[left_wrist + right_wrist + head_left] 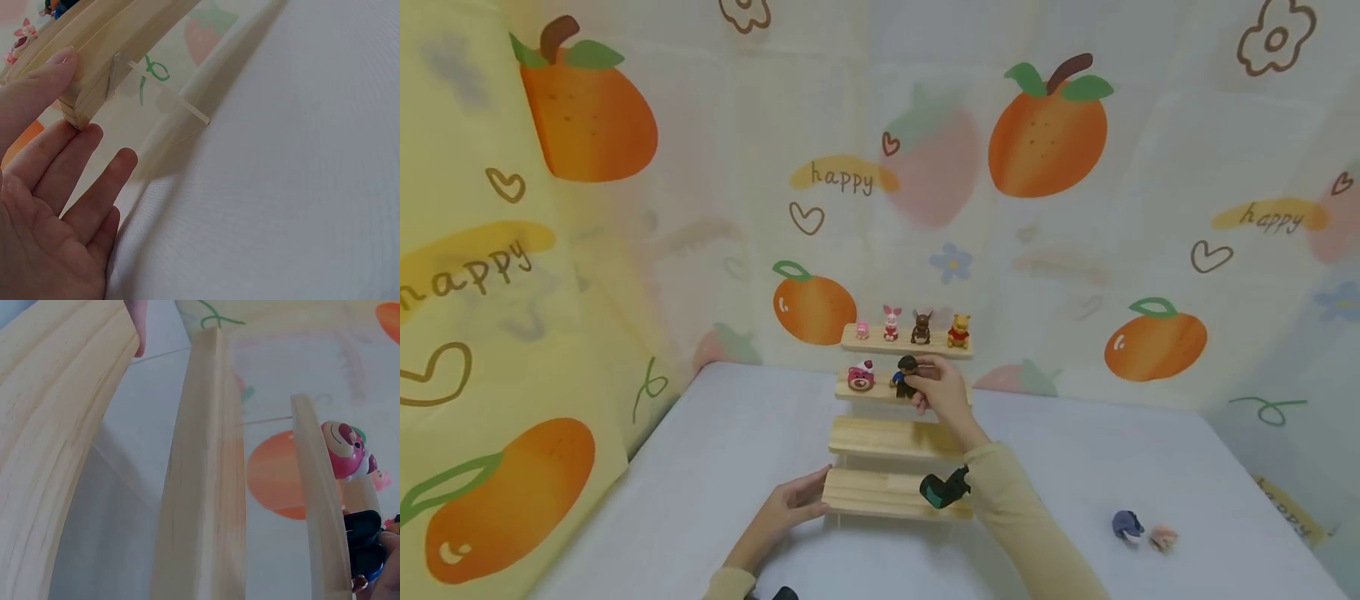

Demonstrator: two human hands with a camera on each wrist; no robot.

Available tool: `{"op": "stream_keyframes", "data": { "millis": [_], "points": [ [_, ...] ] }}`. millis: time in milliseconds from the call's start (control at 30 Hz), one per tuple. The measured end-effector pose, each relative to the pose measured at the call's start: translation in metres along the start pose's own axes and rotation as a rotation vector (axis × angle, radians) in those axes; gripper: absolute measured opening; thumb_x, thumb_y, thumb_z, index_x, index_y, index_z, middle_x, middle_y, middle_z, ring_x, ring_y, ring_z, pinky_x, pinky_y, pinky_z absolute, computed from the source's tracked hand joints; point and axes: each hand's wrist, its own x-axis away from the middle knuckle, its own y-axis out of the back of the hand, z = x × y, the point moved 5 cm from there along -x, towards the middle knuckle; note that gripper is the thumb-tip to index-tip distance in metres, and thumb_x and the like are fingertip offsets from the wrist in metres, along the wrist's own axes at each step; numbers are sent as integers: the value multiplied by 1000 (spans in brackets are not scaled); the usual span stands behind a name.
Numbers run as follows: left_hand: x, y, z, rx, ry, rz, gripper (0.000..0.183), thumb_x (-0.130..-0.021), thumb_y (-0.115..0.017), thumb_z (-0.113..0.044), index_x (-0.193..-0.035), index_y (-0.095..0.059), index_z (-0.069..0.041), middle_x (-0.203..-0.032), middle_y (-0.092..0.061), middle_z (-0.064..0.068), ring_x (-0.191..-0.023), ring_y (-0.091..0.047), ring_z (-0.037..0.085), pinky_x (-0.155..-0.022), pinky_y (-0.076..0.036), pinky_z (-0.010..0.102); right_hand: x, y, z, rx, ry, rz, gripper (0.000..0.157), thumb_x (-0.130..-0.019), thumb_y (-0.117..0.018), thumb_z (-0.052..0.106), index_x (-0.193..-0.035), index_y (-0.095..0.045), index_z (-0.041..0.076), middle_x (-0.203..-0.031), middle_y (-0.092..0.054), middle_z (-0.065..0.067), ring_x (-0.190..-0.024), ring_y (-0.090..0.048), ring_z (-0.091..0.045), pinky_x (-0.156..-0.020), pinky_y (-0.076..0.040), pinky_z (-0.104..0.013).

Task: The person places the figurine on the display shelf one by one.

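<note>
My right hand pinches a small dark-haired toy figure in blue and black at the second tier from the top of a stepped wooden shelf. In the right wrist view the figure's dark legs show right at the plank's edge. Left of it on that tier sits a pink bear-head figure. My left hand grips the left end of the lowest plank, thumb on top and fingertips beneath, the other fingers spread.
On the top tier stand a small pink figure, a piglet figure, a brown kangaroo figure and a yellow bear figure. A blue-grey figure and a pale pink one lie on the white tabletop at right. A patterned cloth hangs behind.
</note>
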Motion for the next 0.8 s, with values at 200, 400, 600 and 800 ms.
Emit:
{"op": "stream_keyframes", "data": {
  "millis": [200, 400, 600, 800],
  "points": [
    [-2, -2, 1, -19, 2, 1, 59, -83, -65, -13, -129, -37, 11, -132, -37, 24, -117, -40, 35, -96, -35, 39, -5, -3, -5, -26, -41, -35, 30, -81, -59, -7, -110, -52, -6, -91, -62, -19, -39, -48, -8, -34, -41, -18],
    [-2, 3, 3, -30, 21, -17, 60, -82, -66, -15, -129, -38, 9, -133, -38, 21, -118, -41, 33, -96, -35, 38, -7, -13, -3, -72, -53, -23, 29, -82, -57, -9, -111, -50, -7, -95, -60, -22, -39, -48, -8, -34, -42, -18],
    [-1, 1, 2, -6, 17, -5, 60, -82, -65, -13, -130, -36, 10, -131, -39, 24, -117, -41, 35, -96, -35, 42, -9, -17, -6, -82, -59, -44, 34, -82, -57, -9, -115, -49, -7, -95, -59, -21, -39, -48, -8, -34, -42, -18],
    [0, 0, 4, -24, 23, -14, 59, -83, -65, -15, -130, -37, 9, -131, -40, 23, -116, -42, 34, -95, -36, 42, -9, -19, -9, -80, -50, -57, 37, -82, -57, -9, -118, -50, -7, -99, -59, -23, -40, -49, -7, -35, -42, -17]
  ]
}}
